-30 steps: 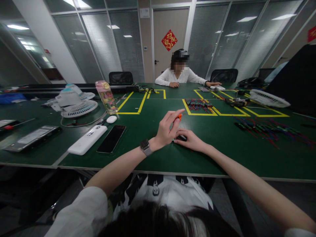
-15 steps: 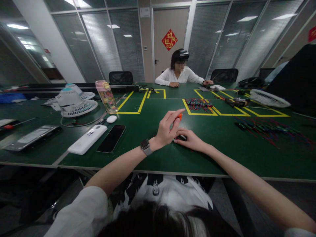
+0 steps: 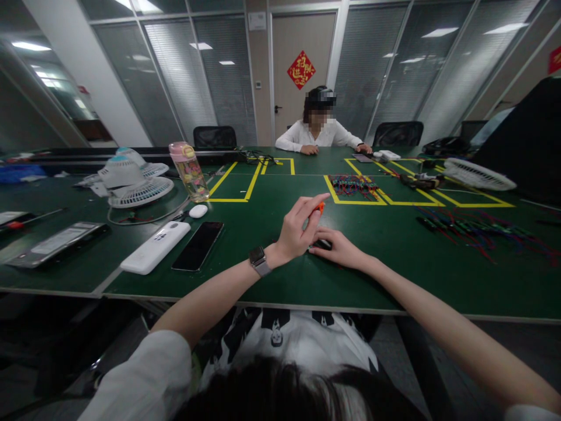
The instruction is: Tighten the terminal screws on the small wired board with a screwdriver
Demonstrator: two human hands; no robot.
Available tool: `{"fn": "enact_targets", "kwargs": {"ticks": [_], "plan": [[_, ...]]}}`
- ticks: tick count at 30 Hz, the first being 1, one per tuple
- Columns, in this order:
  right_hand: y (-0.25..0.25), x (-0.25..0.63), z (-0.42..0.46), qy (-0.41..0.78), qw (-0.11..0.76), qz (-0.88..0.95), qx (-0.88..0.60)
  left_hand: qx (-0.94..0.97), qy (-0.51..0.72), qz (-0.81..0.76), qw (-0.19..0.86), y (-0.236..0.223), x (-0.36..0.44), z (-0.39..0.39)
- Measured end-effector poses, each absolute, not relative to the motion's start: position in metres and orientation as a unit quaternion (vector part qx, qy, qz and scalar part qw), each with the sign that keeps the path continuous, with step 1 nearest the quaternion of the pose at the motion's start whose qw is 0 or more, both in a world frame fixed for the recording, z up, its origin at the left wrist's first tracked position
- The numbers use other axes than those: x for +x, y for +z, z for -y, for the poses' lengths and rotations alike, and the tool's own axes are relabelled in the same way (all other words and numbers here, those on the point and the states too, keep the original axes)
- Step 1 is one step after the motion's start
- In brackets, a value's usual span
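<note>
My left hand (image 3: 296, 230) is closed around a small tool with an orange handle (image 3: 321, 206), held upright over the green table (image 3: 272, 275). A watch sits on that wrist. My right hand (image 3: 339, 248) rests on the table just beside it, its fingers pressed on a small dark part (image 3: 321, 244). The tool's tip points down at that part, hidden behind my fingers. What the part is I cannot make out.
A black phone (image 3: 197, 246) and a white power bank (image 3: 155, 248) lie to the left, with fans (image 3: 135, 188) and a pink-capped bottle (image 3: 189, 172) behind. Bundles of coloured wires (image 3: 354, 186) lie in yellow-taped boxes and at right (image 3: 477, 231). A person in white (image 3: 319, 134) sits across.
My hands stay in place. The person across the table has drawn one hand back from the white object on the table towards themselves.
</note>
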State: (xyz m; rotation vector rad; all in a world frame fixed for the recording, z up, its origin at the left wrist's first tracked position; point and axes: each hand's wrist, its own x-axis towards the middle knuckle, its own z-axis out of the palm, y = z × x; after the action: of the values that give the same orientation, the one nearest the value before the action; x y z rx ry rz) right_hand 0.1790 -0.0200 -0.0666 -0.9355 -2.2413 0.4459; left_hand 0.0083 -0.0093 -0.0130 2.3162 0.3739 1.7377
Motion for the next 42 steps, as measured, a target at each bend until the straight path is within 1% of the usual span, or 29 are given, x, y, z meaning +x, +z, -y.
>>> {"fn": "enact_targets", "kwargs": {"ticks": [15,42], "plan": [[-0.0665,0.1789,0.0204,0.174,0.328,0.856,-0.359,0.793,0.587,-0.136,0.092,-0.0133,0.0077,0.0095],[-0.0657,0.1781,0.0204,0.168,0.329,0.857,-0.359,0.793,0.587,-0.126,0.106,-0.0131,0.0079,0.0098]]}}
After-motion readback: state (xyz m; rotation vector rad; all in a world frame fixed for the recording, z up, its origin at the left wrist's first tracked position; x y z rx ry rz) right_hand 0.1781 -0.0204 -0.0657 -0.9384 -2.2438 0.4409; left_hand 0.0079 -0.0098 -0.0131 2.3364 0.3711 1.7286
